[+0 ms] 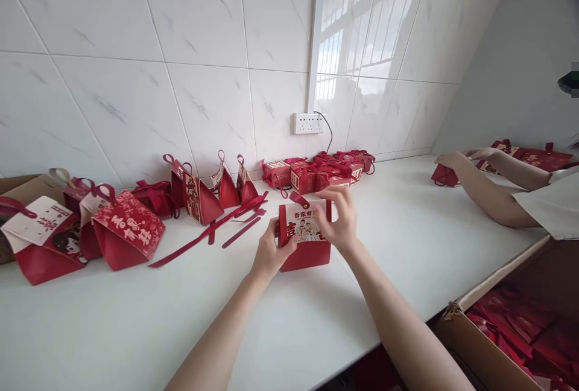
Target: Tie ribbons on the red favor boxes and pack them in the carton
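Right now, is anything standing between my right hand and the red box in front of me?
Nothing visible is. The right hand is at the upper right of the red box, and the left hand holds its left side. The heap of boxes lies beyond it.

White marbled wall tiles (203,11)

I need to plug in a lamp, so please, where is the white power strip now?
In the head view, the power strip is on the tiled wall, right of centre, just above the pile of red boxes.
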A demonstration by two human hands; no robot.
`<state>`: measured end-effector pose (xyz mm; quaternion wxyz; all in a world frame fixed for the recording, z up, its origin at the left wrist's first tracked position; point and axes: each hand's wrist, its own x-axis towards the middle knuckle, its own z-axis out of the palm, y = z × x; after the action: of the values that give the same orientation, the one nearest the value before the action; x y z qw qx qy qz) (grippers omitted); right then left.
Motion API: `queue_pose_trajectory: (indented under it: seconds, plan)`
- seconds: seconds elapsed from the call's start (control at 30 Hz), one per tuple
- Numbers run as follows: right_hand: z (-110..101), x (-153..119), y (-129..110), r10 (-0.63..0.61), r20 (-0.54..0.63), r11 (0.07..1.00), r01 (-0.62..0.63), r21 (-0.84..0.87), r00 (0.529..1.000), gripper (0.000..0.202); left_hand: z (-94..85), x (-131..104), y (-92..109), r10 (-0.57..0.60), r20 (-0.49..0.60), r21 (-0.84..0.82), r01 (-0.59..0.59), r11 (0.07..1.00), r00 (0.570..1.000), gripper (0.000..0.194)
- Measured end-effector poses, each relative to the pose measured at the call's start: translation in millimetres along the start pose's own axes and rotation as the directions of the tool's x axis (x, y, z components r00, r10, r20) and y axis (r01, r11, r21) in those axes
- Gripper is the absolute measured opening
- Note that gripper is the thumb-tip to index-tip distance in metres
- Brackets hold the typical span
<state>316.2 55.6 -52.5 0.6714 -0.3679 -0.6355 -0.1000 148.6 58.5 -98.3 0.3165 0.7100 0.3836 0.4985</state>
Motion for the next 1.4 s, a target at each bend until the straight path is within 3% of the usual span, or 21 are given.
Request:
queue_pose_trajectory:
  seconds: [0.07, 0.13, 0.23, 0.37, 0.57, 0.73, 0.8, 0.87, 0.93, 0.97, 1.03, 1.1, 1.2, 1.27, 1.33, 1.4]
  plan:
    - [6.7, -2.6, -13.2, -0.133, 0.113, 0.987, 0.142, -0.071, 0.985, 0.019, -0.2, -0.2, 0.4, -0.002, -0.002, 0.004, 0.002, 1.0, 1.0, 0.031]
    - [11.1, -4.4, -16.6, -0.153, 0.153, 0.978, 0.172, -0.119, 0.976, 0.019, -0.5, -0.5, 1.3, -0.004, -0.004, 0.007, 0.004, 1.0, 1.0, 0.03]
    - [12.4, -4.3, -13.9, -0.006, 0.128, 0.996, 0.018, -0.088, 0.992, 0.002, -0.9, -0.2, 2.3, -0.009, 0.001, -0.005, 0.009, 1.0, 1.0, 0.029]
    - [9.6, -0.2, -11.3, 0.202, 0.082, 0.979, -0.203, 0.005, 0.976, 0.011, -0.4, 1.3, 1.5, -0.015, 0.012, -0.032, 0.015, 0.999, 1.0, 0.031]
    - [4.8, 2.2, -8.6, 0.113, 0.122, 0.993, -0.115, 0.004, 0.986, 0.019, 0.4, -5.1, 2.9, -0.007, 0.007, -0.05, 0.008, 0.999, 1.0, 0.031]
    - [4.8, -0.7, -4.0, 0.133, 0.109, 0.991, -0.135, 0.006, 0.985, 0.022, -6.8, -0.4, 9.9, -0.067, 0.133, -0.088, 0.079, 0.993, 0.989, 0.039]
    - [5.2, -1.2, -4.7, 0.132, 0.095, 0.991, -0.133, 0.01, 0.987, 0.021, -11.5, 9.5, 22.8, 0.0, 0.07, -0.037, 0.003, 0.999, 0.998, 0.05]
    - [6.0, -0.7, -6.3, 0.138, 0.086, 0.989, -0.142, 0.041, 0.987, 0.021, -15.9, 23.6, 43.5, 0.152, -0.015, 0.092, -0.15, 0.984, 0.988, 0.057]
    - [7.6, 0.6, -6.9, 0.169, 0.087, 0.981, -0.176, 0.08, 0.982, 0.022, -19.6, 38.9, 66.9, 0.268, 0.078, 0.243, -0.279, 0.929, 0.96, 0.045]
    - [8.4, 1.3, -6.8, 0.19, 0.086, 0.976, -0.197, 0.093, 0.978, 0.023, -21.3, 45.5, 77.3, 0.239, 0.16, 0.297, -0.278, 0.914, 0.958, 0.036]
    - [9.7, 2.4, -6.4, 0.23, 0.09, 0.966, -0.239, 0.096, 0.969, 0.023, -24.2, 54.9, 91.9, 0.061, 0.279, 0.385, -0.17, 0.907, 0.958, 0.028]
    - [9.8, 2.7, -6.8, 0.294, 0.108, 0.944, -0.306, 0.122, 0.95, 0.021, -25.5, 59.0, 96.7, -0.053, 0.35, 0.381, -0.091, 0.92, 0.935, 0.026]
    - [7.1, 3.2, -7.4, 0.39, 0.141, 0.876, -0.413, 0.247, 0.91, 0.023, -24.6, 60.5, 92.8, -0.04, 0.388, 0.323, -0.096, 0.942, 0.921, 0.021]
    - [3.7, 4.4, -6.3, 0.396, 0.128, 0.854, -0.416, 0.312, 0.909, 0.03, -24.4, 61.7, 90.1, -0.026, 0.402, 0.33, -0.118, 0.936, 0.915, 0.019]
    - [-0.2, 6.3, -4.4, 0.426, 0.123, 0.824, -0.441, 0.356, 0.896, 0.041, -28.0, 63.4, 91.0, -0.049, 0.407, 0.394, -0.127, 0.91, 0.912, 0.022]
    - [-3.9, 9.0, -3.0, 0.524, 0.177, 0.731, -0.546, 0.409, 0.833, 0.055, -38.0, 64.7, 96.2, -0.087, 0.363, 0.541, -0.134, 0.83, 0.928, 0.033]
